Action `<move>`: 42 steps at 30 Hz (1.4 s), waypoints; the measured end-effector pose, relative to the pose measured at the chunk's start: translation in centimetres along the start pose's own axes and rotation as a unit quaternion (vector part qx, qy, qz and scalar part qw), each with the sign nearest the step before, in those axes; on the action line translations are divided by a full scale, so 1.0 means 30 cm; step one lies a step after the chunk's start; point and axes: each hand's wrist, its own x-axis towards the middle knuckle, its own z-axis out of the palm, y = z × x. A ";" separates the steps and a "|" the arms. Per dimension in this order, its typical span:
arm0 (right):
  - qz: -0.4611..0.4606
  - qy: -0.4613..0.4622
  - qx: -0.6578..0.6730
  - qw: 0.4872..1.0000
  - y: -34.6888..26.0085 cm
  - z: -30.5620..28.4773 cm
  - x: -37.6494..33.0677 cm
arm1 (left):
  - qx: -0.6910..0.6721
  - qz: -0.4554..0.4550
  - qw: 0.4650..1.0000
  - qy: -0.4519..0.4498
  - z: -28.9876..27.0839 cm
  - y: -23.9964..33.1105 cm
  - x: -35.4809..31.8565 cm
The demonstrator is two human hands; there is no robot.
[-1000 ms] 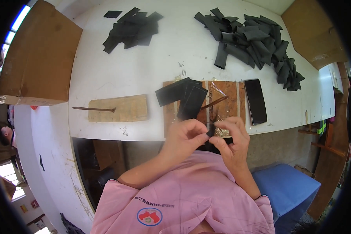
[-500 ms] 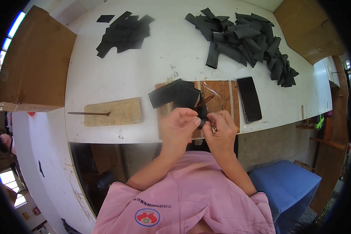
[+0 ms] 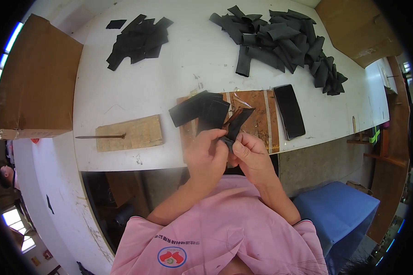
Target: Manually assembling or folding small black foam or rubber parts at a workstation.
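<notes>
My left hand (image 3: pixel 207 154) and my right hand (image 3: pixel 250 155) meet at the near table edge, both pinching one folded black strip (image 3: pixel 237 123) that sticks up between the fingers. A thin brown tool (image 3: pixel 230 119) lies against the strip. Just beyond the hands, a few black pieces (image 3: pixel 198 109) rest on a brown wooden board (image 3: pixel 259 120).
A black phone (image 3: pixel 291 111) lies right of the board. A pale wooden block (image 3: pixel 130 133) with a metal spike (image 3: pixel 99 136) sits to the left. Piles of black strips lie at the far left (image 3: pixel 135 41) and far right (image 3: pixel 281 37). Cardboard boxes (image 3: pixel 33 82) stand at the table's left.
My hands have shifted slightly left and closer to the table edge, keeping hold of the black strip, which now stands up between my fingers.
</notes>
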 end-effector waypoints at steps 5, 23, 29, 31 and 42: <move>-0.055 0.038 -0.027 0.997 0.007 -0.050 0.011 | -0.511 -0.374 0.754 -0.173 -0.048 0.012 0.028; -0.273 0.053 -0.343 0.897 -0.150 0.070 -0.018 | -0.318 -0.222 0.921 -0.039 -0.046 0.131 0.035; -0.206 0.006 -0.249 0.946 -0.254 0.120 -0.019 | -0.662 -0.301 0.668 -0.160 -0.112 0.156 0.149; -0.184 -0.035 -0.209 0.960 -0.317 0.161 -0.026 | -0.763 -0.301 0.536 -0.200 -0.129 0.166 0.181; 0.020 0.071 -0.111 0.991 -0.100 -0.150 0.130 | -0.748 -0.444 0.484 -0.093 -0.045 -0.002 0.204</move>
